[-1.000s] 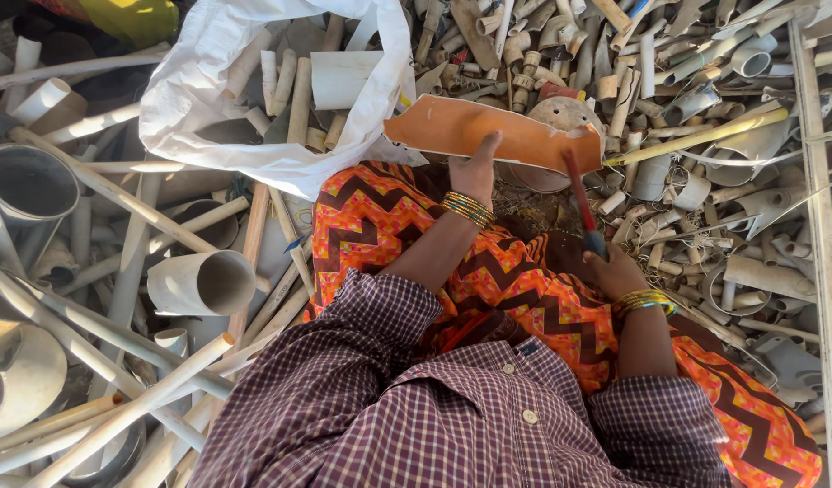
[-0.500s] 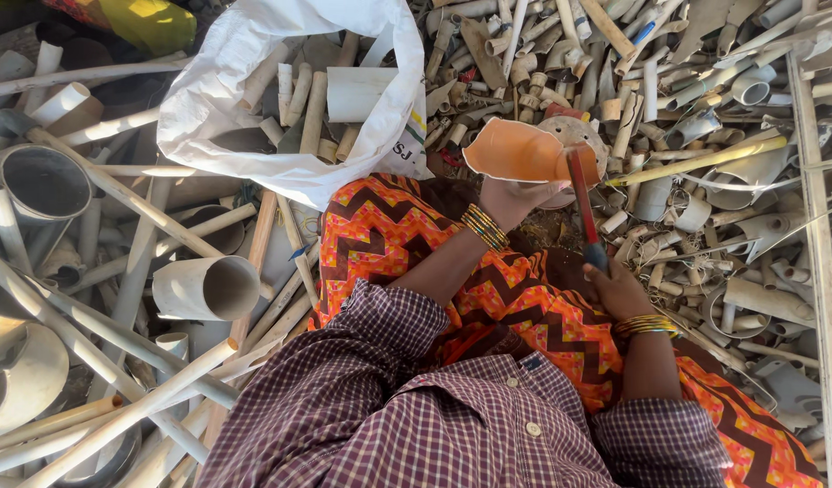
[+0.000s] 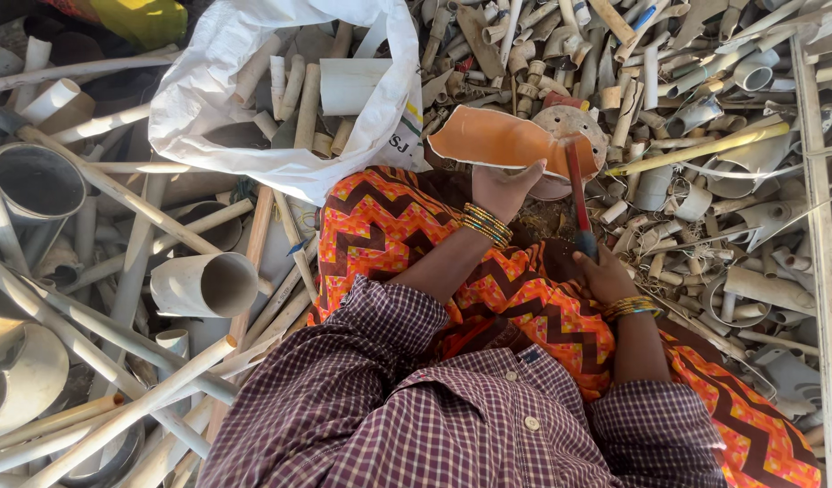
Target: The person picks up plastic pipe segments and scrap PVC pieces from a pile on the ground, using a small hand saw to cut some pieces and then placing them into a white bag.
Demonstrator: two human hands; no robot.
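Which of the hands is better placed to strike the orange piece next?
Right. The right hand grips the red-handled tool, raised beside the orange curved piece; the left hand is occupied holding that piece.

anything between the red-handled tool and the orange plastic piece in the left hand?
Nothing visible. The left hand holds the curved orange plastic sheet fragment by its near edge over a round perforated block. The right hand grips the red-handled tool, whose upper end already lies at the fragment's right edge.
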